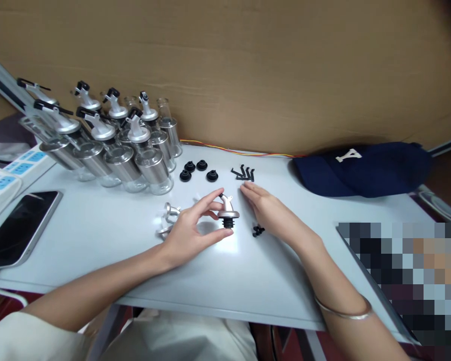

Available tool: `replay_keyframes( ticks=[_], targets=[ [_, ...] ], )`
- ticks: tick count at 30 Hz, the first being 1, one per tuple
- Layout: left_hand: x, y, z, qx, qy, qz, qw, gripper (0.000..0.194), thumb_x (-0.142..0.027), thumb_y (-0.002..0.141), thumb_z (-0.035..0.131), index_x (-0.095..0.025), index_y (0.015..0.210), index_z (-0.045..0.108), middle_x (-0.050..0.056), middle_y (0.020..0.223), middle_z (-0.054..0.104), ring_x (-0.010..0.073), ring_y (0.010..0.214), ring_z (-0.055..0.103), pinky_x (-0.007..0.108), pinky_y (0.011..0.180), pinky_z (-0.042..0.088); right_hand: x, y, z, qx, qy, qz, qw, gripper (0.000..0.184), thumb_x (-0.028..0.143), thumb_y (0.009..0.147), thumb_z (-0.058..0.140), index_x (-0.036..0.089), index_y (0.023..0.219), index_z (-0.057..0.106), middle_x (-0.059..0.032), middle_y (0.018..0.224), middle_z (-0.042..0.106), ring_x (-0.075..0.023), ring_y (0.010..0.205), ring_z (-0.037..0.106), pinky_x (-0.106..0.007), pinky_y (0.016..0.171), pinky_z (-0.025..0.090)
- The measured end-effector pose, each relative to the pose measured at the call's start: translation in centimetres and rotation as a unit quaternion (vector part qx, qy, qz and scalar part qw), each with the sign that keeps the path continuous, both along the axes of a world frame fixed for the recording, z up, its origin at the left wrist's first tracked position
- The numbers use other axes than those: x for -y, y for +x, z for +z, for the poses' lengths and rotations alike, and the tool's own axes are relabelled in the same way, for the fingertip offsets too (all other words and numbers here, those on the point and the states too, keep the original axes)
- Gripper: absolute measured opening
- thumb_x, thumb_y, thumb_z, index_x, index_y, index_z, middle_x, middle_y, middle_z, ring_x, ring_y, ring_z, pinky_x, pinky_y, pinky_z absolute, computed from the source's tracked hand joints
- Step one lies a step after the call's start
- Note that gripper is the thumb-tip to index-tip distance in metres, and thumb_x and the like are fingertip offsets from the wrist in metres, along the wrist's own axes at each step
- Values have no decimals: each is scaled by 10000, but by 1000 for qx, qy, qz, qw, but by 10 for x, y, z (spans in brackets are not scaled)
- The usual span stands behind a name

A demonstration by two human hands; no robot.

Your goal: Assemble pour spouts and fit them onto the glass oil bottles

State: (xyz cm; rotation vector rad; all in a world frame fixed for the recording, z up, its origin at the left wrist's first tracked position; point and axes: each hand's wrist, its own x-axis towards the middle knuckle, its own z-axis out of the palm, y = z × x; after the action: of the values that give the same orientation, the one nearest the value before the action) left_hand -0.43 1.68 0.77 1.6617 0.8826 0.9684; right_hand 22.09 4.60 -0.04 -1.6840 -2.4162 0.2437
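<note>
My left hand point(195, 225) grips a silver pourer spout point(229, 214) between thumb and fingers. The spout stands upright, its black ribbed stopper at the bottom and a small black tip on top. My right hand point(265, 205) is stretched out low over the table, fingertips beside a small group of thin black levers point(244, 173); its fingers are extended and show nothing held. Under its palm side lie small black pieces point(258, 230). Left of my left hand lie more silver spout tops point(172, 212), partly covered by it. Several black round stoppers point(212, 175) sit farther back.
Several glass bottles with metal sleeves point(154, 165), most with pourers fitted, stand at back left. A phone point(20, 228) and a power strip point(13, 173) lie at the left edge. A navy cap point(364, 170) rests at back right, before a cardboard wall point(248, 70).
</note>
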Motion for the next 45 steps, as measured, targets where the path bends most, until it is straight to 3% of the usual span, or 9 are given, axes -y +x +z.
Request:
replay_keyframes(
  ticks=[3, 8, 14, 19, 22, 25, 34, 40, 45],
  targets=[
    [1, 0, -1, -2, -2, -6, 1000, 686, -292, 759, 698, -246, 1374, 397, 55, 1057, 651, 191, 971, 624, 390, 948, 479, -6, 4, -2, 20, 22, -42, 999, 488, 176, 918, 356, 42, 1385, 406, -202, 1475, 317, -315, 1381, 272, -517, 1102, 317],
    [2, 1, -2, -7, -3, -19, 1000, 693, -300, 766, 697, -248, 1382, 383, 58, 1079, 645, 191, 986, 618, 396, 954, 475, -9, 15, -9, 27, -48, -89, 995, 496, 304, 938, 386, 90, 1385, 406, -210, 1467, 331, -365, 1363, 293, -609, 1039, 339],
    [2, 0, -2, -5, -3, -20, 1000, 695, -297, 763, 698, -243, 1381, 384, 62, 1082, 646, 191, 985, 617, 390, 944, 479, -14, 17, -13, -37, 3, -44, 998, 510, 310, 959, 333, 133, 1437, 318, -163, 1508, 276, -310, 1399, 232, -578, 1077, 302],
    [2, 0, -2, -7, -2, -23, 1000, 684, -295, 769, 692, -256, 1379, 384, 60, 1083, 644, 192, 984, 615, 394, 940, 480, -18, 16, -17, -40, 35, 11, 998, 420, 176, 940, 323, 124, 1313, 509, -174, 1418, 438, -289, 1312, 416, -533, 1051, 368],
    [3, 0, -2, -8, -6, -21, 1000, 689, -290, 766, 694, -255, 1380, 382, 64, 1088, 640, 194, 987, 612, 400, 941, 478, -19, 17, -12, -34, 77, 4, 996, 375, 116, 902, 361, 68, 1165, 624, -195, 1244, 598, -287, 1154, 555, -450, 977, 457],
    [3, 0, -1, -9, -7, -22, 1000, 686, -281, 766, 694, -251, 1377, 385, 66, 1093, 639, 192, 986, 613, 401, 943, 478, -18, 16, -4, -6, 90, -8, 996, 343, 73, 865, 395, 98, 1064, 673, -142, 1076, 688, -280, 990, 604, -413, 849, 497],
    [2, 1, 2, -15, 9, -31, 999, 667, -266, 770, 679, -258, 1376, 399, 59, 1082, 651, 185, 968, 620, 377, 913, 503, -18, 11, 3, 49, 106, -76, 990, 280, 57, 788, 444, 169, 903, 674, -98, 892, 707, -244, 840, 621, -355, 712, 371],
    [1, 0, 3, -45, 14, -19, 999, 548, -321, 809, 635, -260, 1330, 475, 78, 1157, 638, 186, 927, 622, 370, 878, 517, -16, 8, 5, -86, 124, -86, 985, 147, 112, 742, 507, 179, 794, 627, -73, 813, 658, -220, 762, 607, -332, 686, 429],
    [1, 0, 5, -55, 40, -38, 997, 377, -259, 838, 595, -242, 1213, 559, 74, 1193, 617, 190, 1003, 603, 342, 884, 503, 3, -15, 18, -250, 195, -92, 944, 55, 200, 834, 519, 208, 791, 554, -25, 735, 644, -168, 676, 592, -289, 650, 482]
  ],
)
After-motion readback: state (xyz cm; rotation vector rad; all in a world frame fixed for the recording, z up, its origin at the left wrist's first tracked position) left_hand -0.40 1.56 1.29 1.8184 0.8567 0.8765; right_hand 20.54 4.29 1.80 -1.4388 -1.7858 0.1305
